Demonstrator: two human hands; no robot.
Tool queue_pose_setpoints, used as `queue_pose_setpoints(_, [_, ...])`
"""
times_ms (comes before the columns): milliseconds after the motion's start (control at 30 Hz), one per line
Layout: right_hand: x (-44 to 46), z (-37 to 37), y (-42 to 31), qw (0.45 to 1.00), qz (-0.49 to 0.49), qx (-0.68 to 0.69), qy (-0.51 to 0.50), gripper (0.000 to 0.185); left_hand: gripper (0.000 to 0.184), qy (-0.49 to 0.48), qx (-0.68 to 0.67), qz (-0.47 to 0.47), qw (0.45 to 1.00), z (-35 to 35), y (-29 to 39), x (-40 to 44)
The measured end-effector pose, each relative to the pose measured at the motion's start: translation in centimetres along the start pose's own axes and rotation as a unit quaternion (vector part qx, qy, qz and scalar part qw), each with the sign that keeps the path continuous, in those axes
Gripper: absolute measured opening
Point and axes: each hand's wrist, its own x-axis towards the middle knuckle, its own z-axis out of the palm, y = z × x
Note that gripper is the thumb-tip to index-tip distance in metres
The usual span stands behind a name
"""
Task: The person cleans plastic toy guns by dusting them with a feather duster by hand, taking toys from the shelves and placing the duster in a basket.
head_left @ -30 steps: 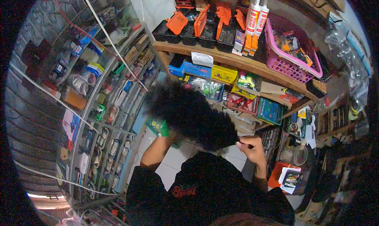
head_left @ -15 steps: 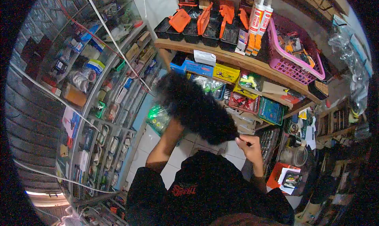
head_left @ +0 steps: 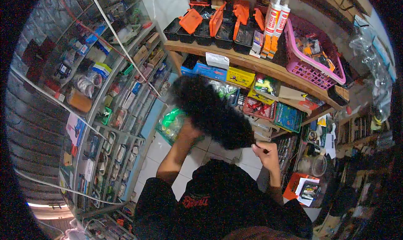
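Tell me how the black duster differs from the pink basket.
The black duster looks bushy and soft-edged; the pink basket has slotted walls and a smooth rim. The right hand holds the duster at one end; the basket rests on the wooden shelf. The basket contains small items; the duster is one dense mass.

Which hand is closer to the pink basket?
Right. In view, the right hand is below the pink basket, slightly left; the left hand is also below, but farther left.

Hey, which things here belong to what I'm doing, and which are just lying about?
In use:
black fluffy duster
right hand, holding its end
left hand, alongside, contact unclear

Lying about:
pink basket
two sealant tubes
orange-lidded black boxes
yellow box
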Motion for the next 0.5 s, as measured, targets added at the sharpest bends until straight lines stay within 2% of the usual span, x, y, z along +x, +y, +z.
queue_pose_setpoints(33, [0.2, -0.2, 0.0, 1.000, -0.002, -0.016, -0.013, 0.011, 0.043, -0.003, -0.068, -0.017, 0.998, 0.8, -0.5, -0.8])
queue_pose_setpoints(133, [-0.4, -0.3, -0.7, 0.999, 0.020, 0.029, -0.035, 0.014, 0.043, -0.029, -0.139, -0.058, 0.988, 1.8, -0.7, -1.8])
queue_pose_setpoints(233, [0.2, -0.2, -1.3, 1.000, -0.009, 0.007, -0.003, 0.015, 0.042, -0.054, -0.151, -0.078, 0.984, 2.5, 0.3, -2.2])
queue_pose_setpoints(367, [0.1, -0.7, -0.5, 0.999, -0.006, 0.018, -0.049, 0.014, 0.042, -0.072, -0.142, -0.092, 0.983, 2.4, 0.5, -3.1])
queue_pose_setpoints(467, [-0.1, -0.9, 0.6, 0.999, 0.015, 0.028, -0.002, 0.015, 0.042, -0.086, -0.123, -0.091, 0.985, 1.8, 0.2, -3.1])
queue_pose_setpoints(500, [-0.2, -0.8, 1.2, 0.999, 0.010, -0.015, 0.035, 0.016, 0.042, -0.090, -0.117, -0.091, 0.985, 1.7, 0.2, -3.2])
